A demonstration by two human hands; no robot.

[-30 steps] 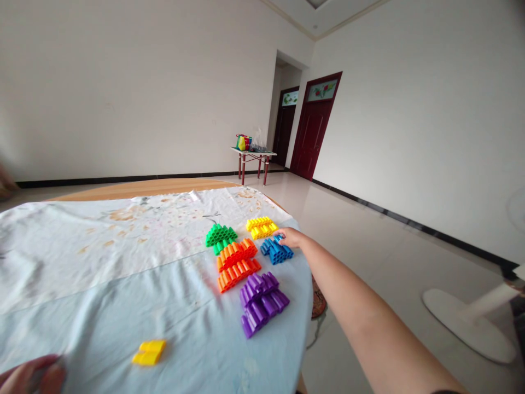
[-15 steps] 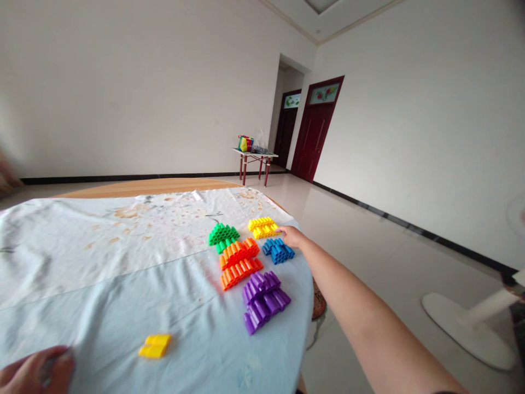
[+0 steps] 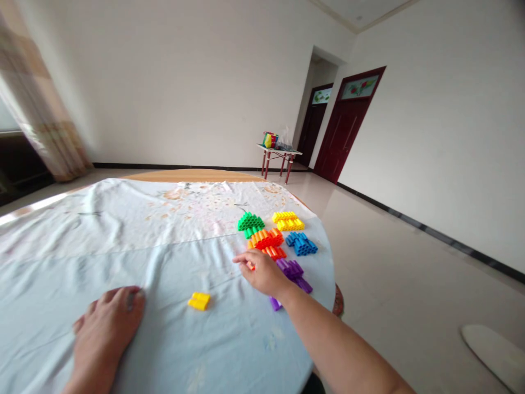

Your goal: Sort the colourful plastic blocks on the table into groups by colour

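Observation:
My left hand rests on the pale blue cloth, fingers forward and holding nothing that I can see; a small grey patch shows near its thumb side. My right hand is stretched over the stacks with its fingers apart and pointing left. It hides part of the orange tubes and of the purple tubes. Between my hands lies a small pair of yellow tubes. Behind the right hand are piles of green tubes, yellow tubes and blue tubes.
A floral and light blue tablecloth covers the round table, whose wooden edge shows at the back. The table's right edge drops to a tiled floor. Farther off, a small table carries bags. A white base stands on the floor at right.
My right hand has drawn back from the yellow pile, toward me and left, over the orange and purple tubes. The left hand shows more fully on the cloth. My view has turned left.

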